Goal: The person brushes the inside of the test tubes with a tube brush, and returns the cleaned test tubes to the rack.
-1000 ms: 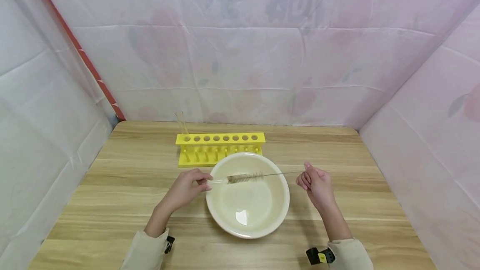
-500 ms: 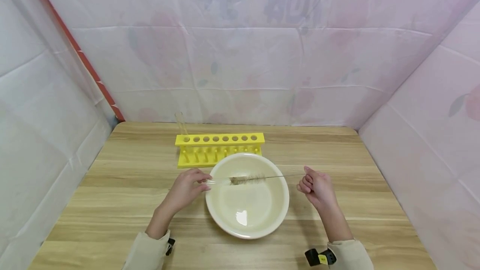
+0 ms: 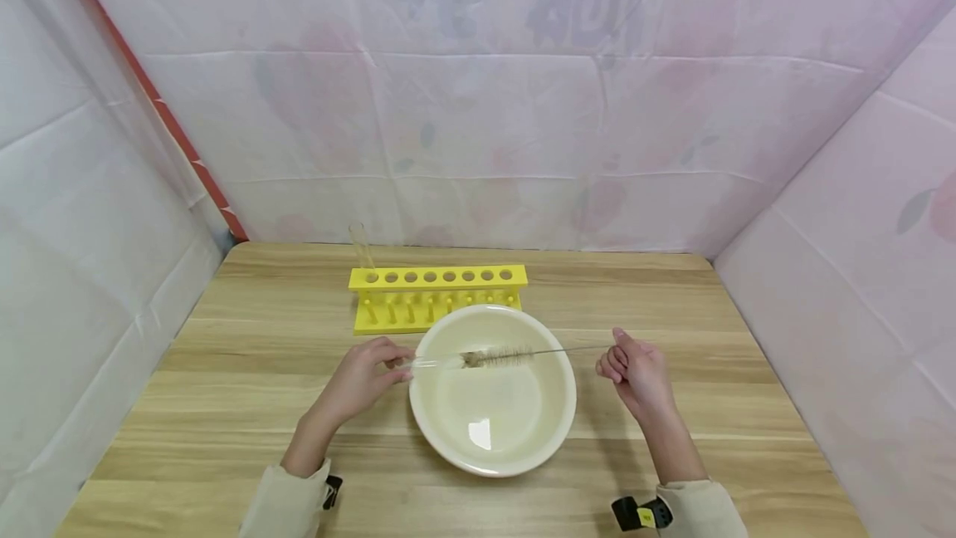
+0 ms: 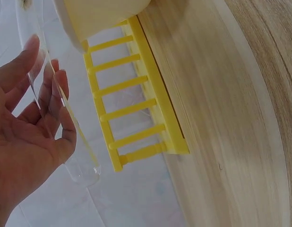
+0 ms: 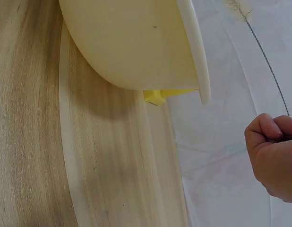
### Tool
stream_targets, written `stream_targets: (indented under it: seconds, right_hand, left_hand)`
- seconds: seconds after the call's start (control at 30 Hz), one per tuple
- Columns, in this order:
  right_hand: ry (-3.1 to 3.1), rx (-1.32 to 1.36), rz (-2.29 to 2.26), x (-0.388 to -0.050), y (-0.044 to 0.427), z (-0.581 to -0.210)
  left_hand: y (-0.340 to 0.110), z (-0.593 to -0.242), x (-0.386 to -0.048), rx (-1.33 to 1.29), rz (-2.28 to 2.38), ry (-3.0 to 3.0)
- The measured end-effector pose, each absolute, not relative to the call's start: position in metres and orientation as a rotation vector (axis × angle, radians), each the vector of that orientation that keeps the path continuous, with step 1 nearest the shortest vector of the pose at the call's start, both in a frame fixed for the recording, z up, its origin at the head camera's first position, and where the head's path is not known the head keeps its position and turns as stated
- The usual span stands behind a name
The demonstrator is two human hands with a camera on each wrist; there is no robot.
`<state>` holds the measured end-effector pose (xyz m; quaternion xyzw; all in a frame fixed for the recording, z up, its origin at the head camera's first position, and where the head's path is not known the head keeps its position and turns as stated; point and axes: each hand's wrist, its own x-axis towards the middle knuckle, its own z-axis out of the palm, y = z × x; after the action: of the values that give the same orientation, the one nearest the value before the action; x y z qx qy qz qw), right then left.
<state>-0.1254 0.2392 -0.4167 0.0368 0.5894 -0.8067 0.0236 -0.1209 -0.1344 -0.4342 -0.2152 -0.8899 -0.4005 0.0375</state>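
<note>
My left hand (image 3: pixel 362 376) holds a clear glass test tube (image 4: pixel 84 175) lightly between thumb and fingers, its rounded closed end pointing left past the palm. A test tube brush (image 3: pixel 511 354) with pale brown bristles lies in line with the tube. Its tip, where the bristles look pressed together, sits inside the tube's mouth; the rest fan out beyond it. My right hand (image 3: pixel 636 370) has curled fingers and pinches the far end of the brush's thin twisted wire handle (image 5: pixel 269 64). Tube and brush hang roughly level above a cream basin (image 3: pixel 489 467).
Behind the basin stands a yellow test tube rack (image 3: pixel 439 276), partly hidden by the basin's rim. Another glass test tube (image 3: pixel 361 246) leans in its leftmost hole. Everything stands on a wooden table (image 3: pixel 246 372) with patterned sheeting (image 3: pixel 478 123) hung around it.
The brush and right hand have shifted slightly to the right, while the left hand has moved a little left. Basin and rack stay in place.
</note>
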Motion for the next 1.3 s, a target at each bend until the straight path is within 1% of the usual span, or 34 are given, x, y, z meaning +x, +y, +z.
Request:
stream_targets:
  seconds: [0.27,0.37,0.47,0.7,0.77,0.87,1.0,1.3]
  right_hand:
    - [1.909,-0.160,-2.557,-0.125,0.242,-0.422]
    - [1.907,-0.214,-2.570,-0.125,0.242,-0.423]
    - [1.913,-0.150,-2.560,-0.124,0.241,-0.423]
    - [1.877,0.258,-2.459,-0.123,0.242,-0.419]
    - [1.791,0.330,-2.463,-0.123,0.246,-0.416]
    - [1.633,0.325,-2.520,-0.122,0.258,-0.413]
    - [1.472,0.224,-2.647,-0.122,0.268,-0.411]
    - [1.511,0.160,-2.659,-0.126,0.251,-0.411]
  left_hand:
    - [-0.138,-0.433,-0.122,-0.677,-1.360,-2.776]
    - [-0.139,-0.433,-0.121,-0.698,-1.381,-2.774]
    - [-0.140,-0.434,-0.120,-0.693,-1.362,-2.774]
    - [-0.139,-0.437,-0.120,-0.653,-1.248,-2.757]
    - [-0.141,-0.438,-0.119,-0.625,-1.219,-2.767]
    - [-0.148,-0.438,-0.118,-0.559,-1.204,-2.788]
    - [-0.154,-0.436,-0.117,-0.527,-1.226,-2.753]
    - [-0.143,-0.432,-0.119,-0.516,-1.251,-2.734]
